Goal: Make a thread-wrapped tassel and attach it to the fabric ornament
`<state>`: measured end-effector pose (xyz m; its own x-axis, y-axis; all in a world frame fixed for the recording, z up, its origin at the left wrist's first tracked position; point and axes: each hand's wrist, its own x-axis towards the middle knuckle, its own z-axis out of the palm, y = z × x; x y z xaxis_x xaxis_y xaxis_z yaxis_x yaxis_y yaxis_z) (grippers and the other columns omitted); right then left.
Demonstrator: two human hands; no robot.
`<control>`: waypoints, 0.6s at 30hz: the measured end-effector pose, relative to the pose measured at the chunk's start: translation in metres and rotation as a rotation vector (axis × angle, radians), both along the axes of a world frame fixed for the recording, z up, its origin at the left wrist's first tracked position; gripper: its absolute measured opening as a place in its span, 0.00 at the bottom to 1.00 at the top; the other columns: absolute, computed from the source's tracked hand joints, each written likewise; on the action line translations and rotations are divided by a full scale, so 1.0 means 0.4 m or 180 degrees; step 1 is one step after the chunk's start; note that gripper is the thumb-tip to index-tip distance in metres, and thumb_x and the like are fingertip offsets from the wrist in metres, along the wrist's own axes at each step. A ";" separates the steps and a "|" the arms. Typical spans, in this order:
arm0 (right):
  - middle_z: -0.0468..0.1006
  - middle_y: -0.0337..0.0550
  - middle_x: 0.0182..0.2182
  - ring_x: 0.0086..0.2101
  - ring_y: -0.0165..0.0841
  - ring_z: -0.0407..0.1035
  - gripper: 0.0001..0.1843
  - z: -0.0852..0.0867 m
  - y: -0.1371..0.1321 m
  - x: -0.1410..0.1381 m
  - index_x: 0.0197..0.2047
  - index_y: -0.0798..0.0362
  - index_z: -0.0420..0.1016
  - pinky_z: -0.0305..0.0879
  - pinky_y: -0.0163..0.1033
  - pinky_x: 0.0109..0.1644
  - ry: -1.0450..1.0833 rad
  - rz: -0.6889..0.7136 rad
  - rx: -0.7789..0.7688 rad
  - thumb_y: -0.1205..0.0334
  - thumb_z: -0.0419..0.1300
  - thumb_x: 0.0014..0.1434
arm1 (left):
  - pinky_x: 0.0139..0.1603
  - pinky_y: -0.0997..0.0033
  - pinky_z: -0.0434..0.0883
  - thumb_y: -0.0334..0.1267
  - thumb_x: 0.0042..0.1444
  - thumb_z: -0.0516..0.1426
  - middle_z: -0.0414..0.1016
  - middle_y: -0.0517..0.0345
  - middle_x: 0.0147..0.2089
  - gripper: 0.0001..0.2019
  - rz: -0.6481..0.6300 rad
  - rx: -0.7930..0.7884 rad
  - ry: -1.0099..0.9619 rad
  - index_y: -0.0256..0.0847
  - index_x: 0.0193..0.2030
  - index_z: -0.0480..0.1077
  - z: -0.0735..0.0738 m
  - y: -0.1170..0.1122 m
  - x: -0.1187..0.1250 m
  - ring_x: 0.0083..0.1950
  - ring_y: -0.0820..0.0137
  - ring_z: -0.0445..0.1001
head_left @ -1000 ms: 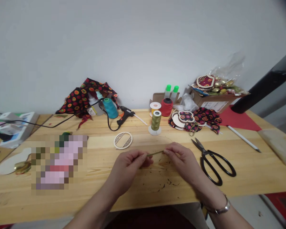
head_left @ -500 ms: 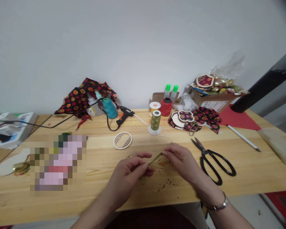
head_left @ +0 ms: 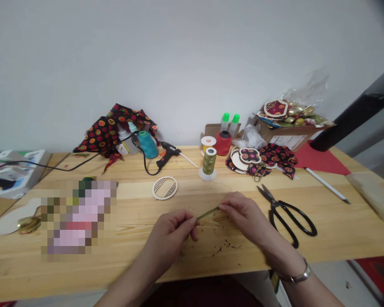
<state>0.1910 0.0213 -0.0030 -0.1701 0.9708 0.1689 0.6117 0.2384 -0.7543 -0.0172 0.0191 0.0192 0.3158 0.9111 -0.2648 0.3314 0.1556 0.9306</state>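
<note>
A short bundle of olive-green thread (head_left: 208, 213) is stretched between my two hands, just above the table. My left hand (head_left: 176, 230) pinches its left end between thumb and fingers. At the other end, my right hand (head_left: 240, 213) grips it with thumb and forefinger. Behind them stands a spool of olive-green thread (head_left: 209, 161), with a thin strand trailing from it toward my right hand. Black-handled scissors (head_left: 283, 209) lie partly open to the right of my right hand. An oval wooden lattice frame (head_left: 165, 188) rests beyond my left hand.
A glue gun (head_left: 169, 154), a teal thread cone (head_left: 147, 144) and a red thread spool (head_left: 223, 143) stand at the back. Fabric-covered shapes (head_left: 249, 156) and a cardboard box (head_left: 284, 135) are back right. A white pen (head_left: 328, 186) lies at right; small dark scraps (head_left: 225, 246) dot the table.
My left hand's fingers have closed in around the thread bundle, which is now straighter and more level. My right hand has stayed nearly in place.
</note>
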 end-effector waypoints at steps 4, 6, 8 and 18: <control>0.77 0.48 0.39 0.42 0.38 0.67 0.12 0.014 -0.008 -0.003 0.40 0.53 0.76 0.63 0.47 0.49 -0.0218 -0.0227 0.0511 0.71 0.53 0.58 | 0.31 0.74 0.59 0.39 0.56 0.52 0.68 0.62 0.21 0.15 -0.0157 0.0246 0.0193 0.39 0.20 0.69 0.015 0.000 0.007 0.27 0.72 0.64; 0.76 0.49 0.41 0.44 0.38 0.67 0.13 0.025 -0.019 -0.016 0.42 0.54 0.76 0.63 0.46 0.51 0.0068 -0.0140 0.0612 0.71 0.52 0.59 | 0.32 0.74 0.60 0.38 0.56 0.51 0.67 0.62 0.21 0.15 -0.0268 0.0327 0.0254 0.39 0.20 0.68 0.019 -0.001 0.013 0.27 0.71 0.64; 0.75 0.47 0.44 0.47 0.36 0.67 0.14 0.035 -0.032 -0.035 0.46 0.51 0.74 0.64 0.43 0.52 0.0477 0.0196 0.0480 0.70 0.52 0.60 | 0.31 0.74 0.59 0.38 0.56 0.50 0.65 0.63 0.20 0.15 -0.0353 0.0365 0.0321 0.40 0.19 0.67 0.022 -0.004 0.018 0.26 0.72 0.63; 0.79 0.35 0.34 0.35 0.28 0.71 0.16 0.025 -0.048 -0.073 0.48 0.45 0.73 0.64 0.30 0.40 0.0688 0.0897 -0.0007 0.70 0.57 0.59 | 0.30 0.75 0.58 0.38 0.57 0.49 0.63 0.64 0.20 0.16 -0.0501 0.0490 0.0361 0.40 0.19 0.64 0.025 -0.014 0.022 0.27 0.72 0.63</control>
<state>0.1620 0.0021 0.0072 -0.3920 0.8912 0.2281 0.3483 0.3732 -0.8599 -0.0085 0.0133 0.0291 0.4331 0.8854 -0.1686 0.4440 -0.0468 0.8948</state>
